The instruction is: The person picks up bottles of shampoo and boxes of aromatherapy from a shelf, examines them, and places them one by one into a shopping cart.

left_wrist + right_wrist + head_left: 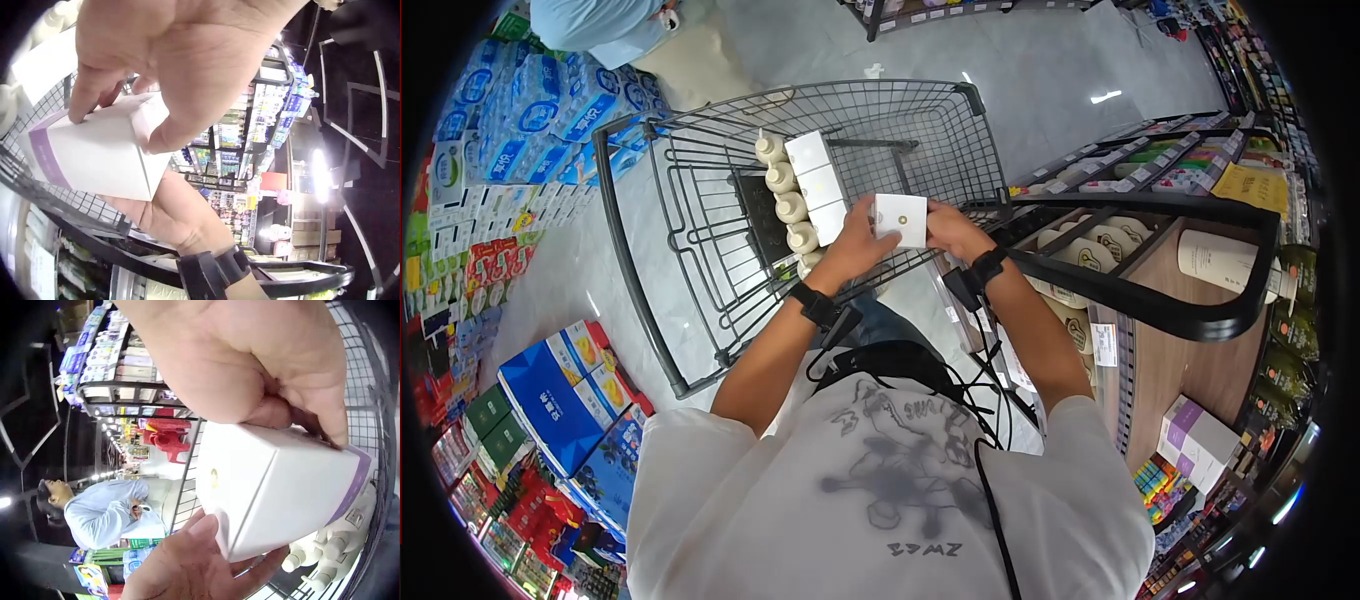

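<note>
Over the near right part of a black wire shopping cart (820, 97), both hands hold a white box (900, 215). A small gold round mark shows on its top, and a purple band runs around its far end in both wrist views. My left hand (858, 245) grips the box from the left, thumb on one face and fingers on another (181, 56). From the right, my right hand (955, 232) grips it with fingers bent over the edge (275, 356). Inside the cart, several cream pump bottles (790, 208) stand in a row beside several white boxes (817, 180).
To the right is a shelf (1190, 330) with white containers (1095, 245) and a purple-banded box (1198, 440). Blue-wrapped packs (540, 100) are stacked at left, above a blue carton (565, 395). A person in light blue (106, 509) is beyond the cart.
</note>
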Demonstrator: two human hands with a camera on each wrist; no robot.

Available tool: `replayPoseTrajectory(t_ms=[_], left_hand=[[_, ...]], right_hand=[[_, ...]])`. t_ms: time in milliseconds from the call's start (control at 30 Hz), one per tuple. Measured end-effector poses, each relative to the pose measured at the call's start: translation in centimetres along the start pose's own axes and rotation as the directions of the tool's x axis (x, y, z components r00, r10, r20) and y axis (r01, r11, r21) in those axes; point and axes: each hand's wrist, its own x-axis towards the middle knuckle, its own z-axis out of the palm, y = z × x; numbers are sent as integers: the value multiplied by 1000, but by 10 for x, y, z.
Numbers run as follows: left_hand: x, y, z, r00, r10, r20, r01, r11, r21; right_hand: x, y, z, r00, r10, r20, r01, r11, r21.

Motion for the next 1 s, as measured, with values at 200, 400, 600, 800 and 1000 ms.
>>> replayPoseTrajectory(t_ms=[200,400,600,800,1000], left_hand=[[36,-80,23,996,-83,-39,84,996,43],[36,-109,32,962,-270,41,272,928,-254],[36,-111,19,934,-346,83,356,917,-181],[42,-128,6,880,-467,89,475,866,-157],[13,-116,-2,920,-346,183,388,869,-308]], right_hand=[[34,43,-2,993,115,-40,-114,993,39],[62,70,-9,989,122,82,-138,961,239],[112,111,-22,978,-77,193,193,687,-700],[147,147,-28,950,-112,292,299,601,-741],[35,53,-8,977,-135,166,179,939,-293]])
